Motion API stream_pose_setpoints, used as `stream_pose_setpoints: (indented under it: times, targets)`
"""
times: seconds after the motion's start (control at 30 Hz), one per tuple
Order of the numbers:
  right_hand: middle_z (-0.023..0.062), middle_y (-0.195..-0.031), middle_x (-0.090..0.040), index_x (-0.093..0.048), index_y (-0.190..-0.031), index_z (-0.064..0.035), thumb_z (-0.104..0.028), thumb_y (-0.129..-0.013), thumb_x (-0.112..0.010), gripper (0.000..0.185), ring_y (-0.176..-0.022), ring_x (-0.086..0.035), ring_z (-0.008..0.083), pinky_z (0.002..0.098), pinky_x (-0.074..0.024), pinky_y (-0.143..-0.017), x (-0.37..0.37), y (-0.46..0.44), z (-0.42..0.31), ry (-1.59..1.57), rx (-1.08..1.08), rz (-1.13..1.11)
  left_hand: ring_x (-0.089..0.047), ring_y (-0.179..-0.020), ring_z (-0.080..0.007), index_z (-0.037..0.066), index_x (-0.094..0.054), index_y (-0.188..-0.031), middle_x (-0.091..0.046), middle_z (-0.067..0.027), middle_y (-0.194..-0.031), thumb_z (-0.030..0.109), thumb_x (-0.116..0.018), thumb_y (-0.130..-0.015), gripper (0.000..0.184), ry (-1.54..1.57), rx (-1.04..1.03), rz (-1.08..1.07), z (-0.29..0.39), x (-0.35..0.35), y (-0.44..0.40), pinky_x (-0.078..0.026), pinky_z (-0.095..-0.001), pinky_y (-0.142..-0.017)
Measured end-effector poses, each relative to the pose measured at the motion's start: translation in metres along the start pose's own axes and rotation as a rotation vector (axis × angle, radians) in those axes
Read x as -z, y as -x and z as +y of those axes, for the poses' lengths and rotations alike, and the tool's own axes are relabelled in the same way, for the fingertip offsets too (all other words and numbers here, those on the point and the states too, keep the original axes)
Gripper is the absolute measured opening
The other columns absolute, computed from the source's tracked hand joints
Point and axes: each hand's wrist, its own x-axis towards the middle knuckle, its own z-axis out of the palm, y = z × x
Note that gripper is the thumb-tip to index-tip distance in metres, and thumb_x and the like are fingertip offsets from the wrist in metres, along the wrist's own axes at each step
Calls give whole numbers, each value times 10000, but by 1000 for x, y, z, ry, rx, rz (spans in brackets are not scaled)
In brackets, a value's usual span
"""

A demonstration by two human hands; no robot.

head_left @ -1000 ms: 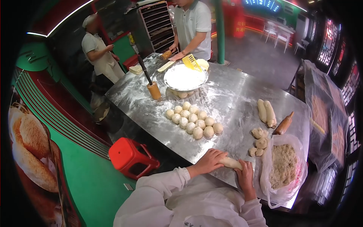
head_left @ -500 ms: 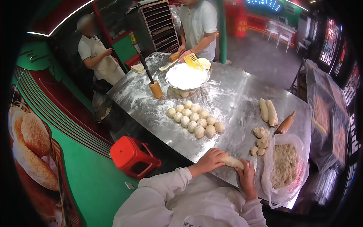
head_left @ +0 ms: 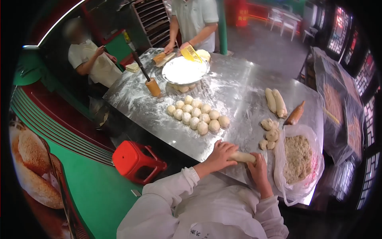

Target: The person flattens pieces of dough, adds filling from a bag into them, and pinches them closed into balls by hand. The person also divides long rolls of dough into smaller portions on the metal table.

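A short roll of pale dough (head_left: 242,157) lies at the near edge of the metal table (head_left: 246,85). My left hand (head_left: 221,155) is wrapped round its left end, and my right hand (head_left: 259,170) closes round its right end. Beyond them, dough balls (head_left: 203,127) sit in rows. To the right are small dough lumps (head_left: 272,135), two long dough rolls (head_left: 279,103) and a brown rolling pin (head_left: 295,113). An open plastic bag (head_left: 279,167) holding a crumbly mass (head_left: 297,159) stands beside my right hand.
A bowl of flour (head_left: 185,71) with a yellow scraper (head_left: 191,53) rests on more balls. A wooden roller with a dark handle (head_left: 152,87) stands left. One person (head_left: 195,20) works across the table; another person (head_left: 93,59) stands back left. A red stool (head_left: 137,161) is below left.
The view has tilted down and shifted, so the table's contents appear higher and further left. Both my hands stay on the dough roll. The person across has moved their wooden roller along the dough.
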Motion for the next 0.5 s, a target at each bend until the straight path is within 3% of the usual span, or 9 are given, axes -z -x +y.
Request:
stream_pose_setpoints:
  times: [0.07, 0.13, 0.17, 0.2, 0.27, 0.3, 0.33, 0.37, 0.5]
  targets:
    - [221, -1032, -634, -604, -1155, -18, -53, -835, -624, 322, -965, -617, 410, 449, -497, -830, 9, -12, -15, -261, -57, 14, -446, -1346, -267, 77, -483, -1406, -526, -105, -1364, 423, -753, -827, 727, -21, -35, -2, 13, 3, -16, -178, -589, -1168]
    - [186, -968, -653, -607, -1183, -24, -92, -843, -667, 352, -887, -637, 315, 392, -504, -805, 14, -28, -24, -326, -138, 10, -515, -1302, -275, 75, -453, -1420, -567, -125, -1348, 420, -742, -844, 731, 83, -2, 5, 18, -3, -33, -152, -603, -1168]
    - [164, -944, -655, -610, -1198, -33, -114, -852, -682, 363, -863, -636, 263, 367, -504, -797, 18, -35, -30, -372, -140, 7, -594, -1204, -312, 64, -477, -1386, -622, -134, -1276, 428, -708, -883, 662, 201, 101, -89, 19, -3, -41, -110, -595, -1179]
    - [131, -961, -652, -600, -1223, -31, -155, -865, -696, 391, -869, -621, 216, 338, -500, -797, 18, -40, -30, -432, -185, -9, -661, -1067, -305, 42, -520, -1328, -671, -151, -1162, 443, -664, -930, 583, 330, 184, -176, 12, -6, -47, -275, -542, -1140]
    - [98, -978, -648, -590, -1247, -29, -195, -877, -710, 423, -875, -607, 169, 309, -496, -797, 21, -44, -26, -485, -237, -14, -671, -941, -236, 26, -566, -1268, -688, -125, -1046, 479, -620, -970, 545, 704, 379, -314, 10, 1, -57, -488, -417, -949]
    - [58, -1009, -630, -564, -1267, -12, -274, -898, -719, 478, -860, -590, 138, 283, -482, -767, 21, -45, -22, -719, -231, -53, -671, -941, -236, 26, -566, -1268, -688, -125, -1046, 479, -620, -970, 545, 713, 376, -326, 14, 4, -57, -488, -417, -949]
    - [19, -1041, -612, -539, -1287, 5, -352, -918, -729, 548, -846, -573, 107, 257, -467, -737, 20, -46, -19, -955, -214, -93, -654, -902, -196, 30, -583, -1235, -676, -100, -997, 502, -598, -980, 537, 942, 412, -308, 16, 8, -58, -510, -359, -846]
    - [36, -1077, -606, -525, -1288, 7, -428, -915, -720, 606, -877, -593, 113, 257, -488, -746, 18, -47, -12, -912, -174, -128, -638, -863, -156, 34, -601, -1202, -664, -75, -948, 525, -577, -990, 535, 1167, 447, -282, 17, 12, -60, -532, -302, -742]
    - [51, -1050, -623, -539, -1257, -4, -402, -916, -718, 554, -859, -616, 111, 258, -517, -711, 18, -52, -31, -1001, -210, -283, -611, -784, -131, 57, -612, -1170, -619, -32, -898, 573, -538, -992, 551, 1387, 487, -341, 24, 12, -63, -520, -279, -710]
